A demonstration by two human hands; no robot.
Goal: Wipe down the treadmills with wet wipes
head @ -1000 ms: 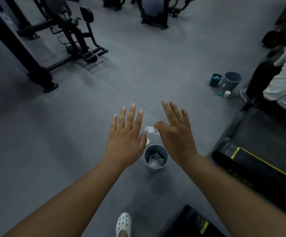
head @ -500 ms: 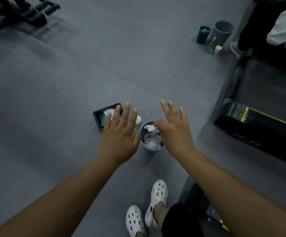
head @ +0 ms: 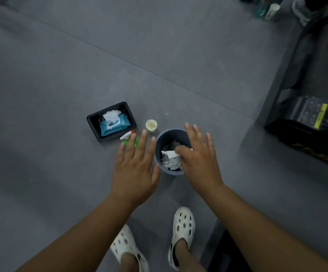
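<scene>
Seen from above in a gym, a person's two bare hands hover over cleaning supplies set out on a grey floor (head: 61,65), matte and rubbery, crossed by thin straight seams. The right hand (head: 200,161) hangs over a round, smooth-walled grey bin (head: 171,130), pinching a crumpled white wipe (head: 168,154) under the thumb while the other fingers stay straight and spread. Below it, the bin holds a heap of crushed used wipes (head: 172,163). The left hand (head: 135,171) is flat and empty, fingers straight and fanned, just left of the bin and partly covering a green spray bottle (head: 128,138) with a white and red nozzle. Beside the bottle sits a rectangular black tray (head: 93,129) with rounded corners, and in it a soft blue pack of wet wipes (head: 114,125), its flap open and a white sheet sticking out. A small pale paper cup (head: 151,125) stands upright between tray and bin. At right, the black end of a treadmill (head: 306,134) with a yellow strip rests on the floor, well apart from the hands. White perforated clogs (head: 183,222) show at the lower edge. Blurred bottles sit at the top right corner.
</scene>
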